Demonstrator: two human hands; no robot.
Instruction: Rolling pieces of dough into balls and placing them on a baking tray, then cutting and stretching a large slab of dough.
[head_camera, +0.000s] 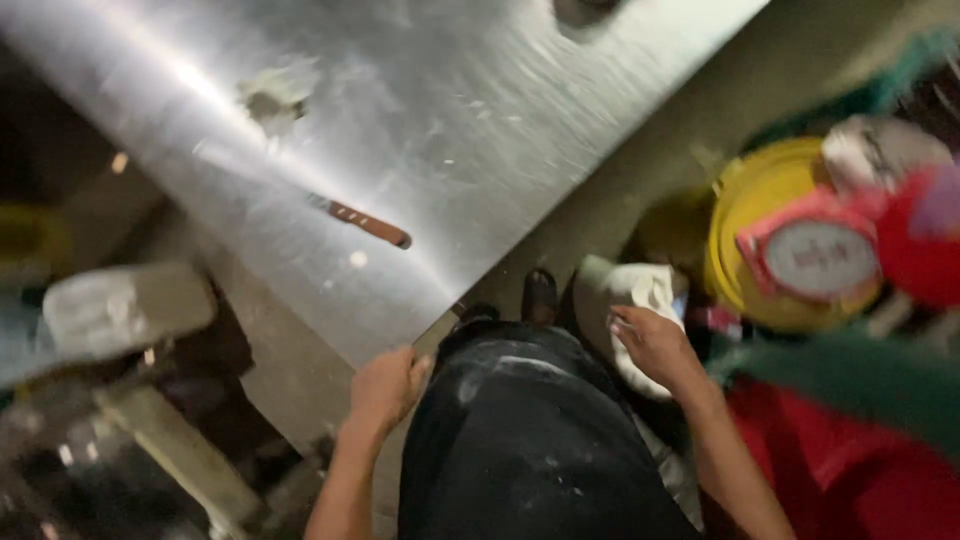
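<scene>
Hands (385, 388) grip steel edge, perhaps cloth (640, 290).

We see our left hand (385, 388) curled in a loose grip low at our left side, forearm bare, while our right hand (655, 343) reaches forward, fingers bent downward.

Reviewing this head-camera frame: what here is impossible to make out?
- Left hand at the steel table corner: whether it grips the edge, its fingers curl out of sight.
- Right hand on the white cloth: hold unclear, motion blur.
- Yellow bucket contents: blurred.
- Knife blade: lost in glare.
</scene>
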